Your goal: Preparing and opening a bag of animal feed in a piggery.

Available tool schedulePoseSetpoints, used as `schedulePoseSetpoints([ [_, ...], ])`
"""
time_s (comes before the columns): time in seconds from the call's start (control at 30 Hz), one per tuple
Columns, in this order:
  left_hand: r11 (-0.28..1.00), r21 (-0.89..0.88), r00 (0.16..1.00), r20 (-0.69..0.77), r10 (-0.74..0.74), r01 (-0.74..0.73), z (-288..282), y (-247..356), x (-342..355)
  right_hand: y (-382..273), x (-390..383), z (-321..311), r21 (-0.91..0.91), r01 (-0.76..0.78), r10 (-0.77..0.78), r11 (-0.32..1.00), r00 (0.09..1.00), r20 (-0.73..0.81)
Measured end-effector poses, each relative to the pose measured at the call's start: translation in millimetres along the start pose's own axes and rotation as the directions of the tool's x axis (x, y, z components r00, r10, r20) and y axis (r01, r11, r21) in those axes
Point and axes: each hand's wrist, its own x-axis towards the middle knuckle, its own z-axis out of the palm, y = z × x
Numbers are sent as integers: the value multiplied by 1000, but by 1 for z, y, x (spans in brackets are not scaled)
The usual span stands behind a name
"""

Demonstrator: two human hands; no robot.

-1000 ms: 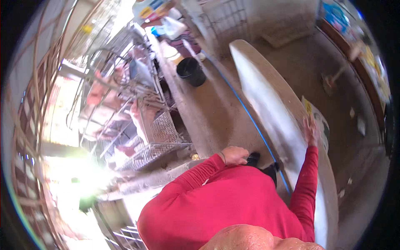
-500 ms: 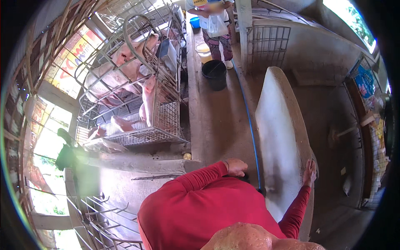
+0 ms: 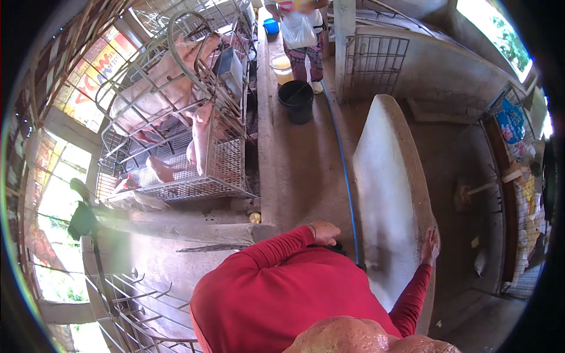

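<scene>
My right hand [image 3: 430,245] lies flat along the top of a low curved concrete wall [image 3: 393,194], fingers stretched out. In front of my waist is my left hand [image 3: 325,233], its fingers curled; what they hold, if anything, is hidden. A bit of dark material shows just below that hand, against my red shirt. A blue hose [image 3: 347,191] runs along the floor between my left hand and the wall.
A metal crate at the left holds pigs [image 3: 156,88]. Ahead, a person [image 3: 306,56] holds a white plastic bag [image 3: 298,30]. Near them stand a black bucket [image 3: 296,103], a pale bucket [image 3: 281,69] and a blue pail [image 3: 271,26]. Metal bars [image 3: 144,309] stand at lower left.
The view has shifted slightly, so the surroundings sit a little further left. My right hand stays on the wall and my left stays at my waist. The other person's bag looks more spread out.
</scene>
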Motion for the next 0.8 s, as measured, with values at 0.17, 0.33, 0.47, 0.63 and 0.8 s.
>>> schedulePoseSetpoints([
  [0.17,1000,-23,1000,10,-13,13,1,-7,2,-2,0,-2,79,-12,9,997,999,30],
  [0.33,999,-45,1000,5,7,-7,2,-10,6,7,8,5,30,-15,14,999,1000,22],
  [0.47,999,-10,998,47,-37,37,2,-15,12,14,12,11,81,43,-45,996,999,25],
  [0.63,1000,-23,1000,5,-21,21,2,-13,9,16,12,13,103,73,-74,992,997,10],
  [0.8,998,-20,998,23,-56,56,13,-7,11,-3,-3,-3,232,47,-52,972,998,17],
])
